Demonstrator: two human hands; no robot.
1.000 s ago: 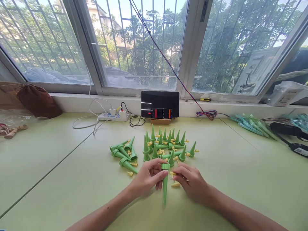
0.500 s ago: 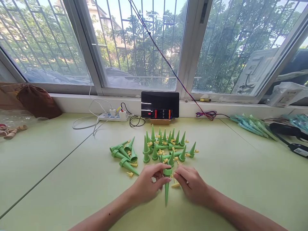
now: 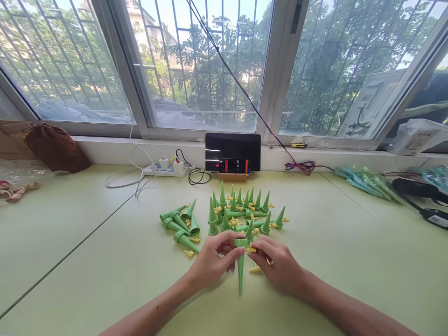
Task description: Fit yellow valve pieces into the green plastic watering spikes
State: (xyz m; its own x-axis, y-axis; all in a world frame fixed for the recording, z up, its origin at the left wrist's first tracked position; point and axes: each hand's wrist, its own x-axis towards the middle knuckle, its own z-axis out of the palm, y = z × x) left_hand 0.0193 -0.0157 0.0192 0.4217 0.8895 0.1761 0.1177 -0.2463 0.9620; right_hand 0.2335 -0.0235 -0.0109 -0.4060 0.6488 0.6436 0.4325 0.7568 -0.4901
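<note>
My left hand (image 3: pixel 219 254) grips a green plant watering spike (image 3: pixel 240 268) near its wide collar, with the pointed end downward. Close beside it, my right hand (image 3: pixel 278 261) pinches a small yellow valve (image 3: pixel 251 248) between thumb and fingers, at the spike's right side. Whether valve and spike touch, I cannot tell. Another yellow valve (image 3: pixel 255 269) lies on the table by the right hand. Beyond the hands several green spikes (image 3: pixel 265 224) stand point up, with yellow valves around them. To the left lies a pile of loose green spikes (image 3: pixel 180 224).
A phone (image 3: pixel 236 165) showing a timer leans on a dark tablet (image 3: pixel 233 144) at the back. A power strip (image 3: pixel 164 170) with cables lies to its left. Packaged blue and green items (image 3: pixel 367 182) and a black strap (image 3: pixel 418 193) rest at the right. A brown bag (image 3: pixel 56 147) is at the left.
The held spike has moved slightly up and left with my left hand. The yellow valve in my right hand now shows more clearly beside the spike.
</note>
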